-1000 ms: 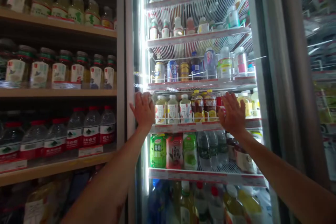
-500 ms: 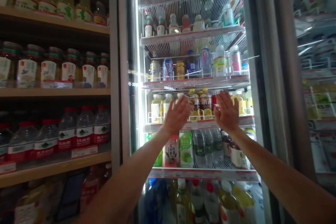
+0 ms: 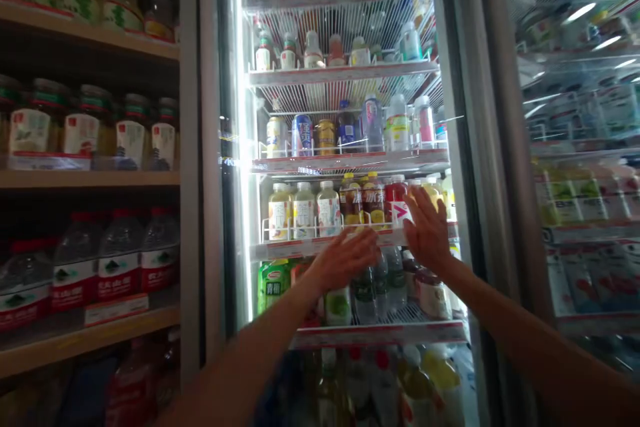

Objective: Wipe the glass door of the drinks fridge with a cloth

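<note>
A lit drinks fridge with a glass door stands in front of me, its wire shelves full of bottles and cans. My right hand is flat and open on the glass near the door's right edge, over a red-capped bottle. My left hand is open too, fingers stretched to the right, just left of the right hand at the level of the third shelf's price rail. It holds nothing.
Wooden shelves to the left carry jars and red-capped water bottles. A second glass-fronted fridge stands at the right. Green and clear bottles fill the fridge's lower shelves.
My left hand has slid from the door's left edge rightward to beside my right hand. The view has shifted, so the fridge sits further left.
</note>
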`<move>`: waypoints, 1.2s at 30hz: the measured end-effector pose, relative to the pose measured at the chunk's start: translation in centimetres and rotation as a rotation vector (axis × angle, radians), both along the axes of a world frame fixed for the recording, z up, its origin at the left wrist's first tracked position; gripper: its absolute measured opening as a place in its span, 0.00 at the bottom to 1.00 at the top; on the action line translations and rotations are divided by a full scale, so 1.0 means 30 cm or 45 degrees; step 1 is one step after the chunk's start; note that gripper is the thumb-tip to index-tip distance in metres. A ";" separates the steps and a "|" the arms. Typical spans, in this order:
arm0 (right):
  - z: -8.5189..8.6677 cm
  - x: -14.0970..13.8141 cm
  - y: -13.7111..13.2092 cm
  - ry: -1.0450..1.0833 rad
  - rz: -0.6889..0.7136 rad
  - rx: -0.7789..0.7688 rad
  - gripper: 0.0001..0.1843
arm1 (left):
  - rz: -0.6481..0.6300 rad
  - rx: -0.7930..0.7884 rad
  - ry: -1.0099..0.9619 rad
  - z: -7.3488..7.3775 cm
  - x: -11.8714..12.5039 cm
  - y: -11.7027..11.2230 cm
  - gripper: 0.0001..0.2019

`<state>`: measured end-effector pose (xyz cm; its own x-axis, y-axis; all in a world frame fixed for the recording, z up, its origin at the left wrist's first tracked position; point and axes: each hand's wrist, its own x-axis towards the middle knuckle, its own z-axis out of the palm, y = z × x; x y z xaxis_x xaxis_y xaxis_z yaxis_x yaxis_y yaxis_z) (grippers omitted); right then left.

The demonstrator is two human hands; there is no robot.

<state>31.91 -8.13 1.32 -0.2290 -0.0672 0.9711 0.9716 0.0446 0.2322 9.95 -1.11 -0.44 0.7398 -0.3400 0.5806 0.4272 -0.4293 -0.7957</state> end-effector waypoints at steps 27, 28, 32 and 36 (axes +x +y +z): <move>-0.146 0.391 -0.261 0.021 -0.354 0.011 0.33 | -0.067 -0.248 -0.366 0.262 0.558 -0.130 0.18; -0.145 0.394 -0.268 0.038 -0.350 0.023 0.33 | -0.073 -0.245 -0.267 0.215 0.587 -0.147 0.18; -0.154 0.401 -0.306 0.066 -0.327 0.014 0.32 | -0.123 -0.093 0.378 -0.135 0.621 -0.192 0.15; -0.171 0.397 -0.328 0.052 -0.311 -0.004 0.32 | -0.217 0.018 0.483 -0.292 0.544 -0.156 0.15</move>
<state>43.81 -17.97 -3.81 -0.1986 -0.0115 0.9800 0.9622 -0.1922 0.1928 26.27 -5.79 -9.20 0.8327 -0.4822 0.2723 0.0267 -0.4563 -0.8894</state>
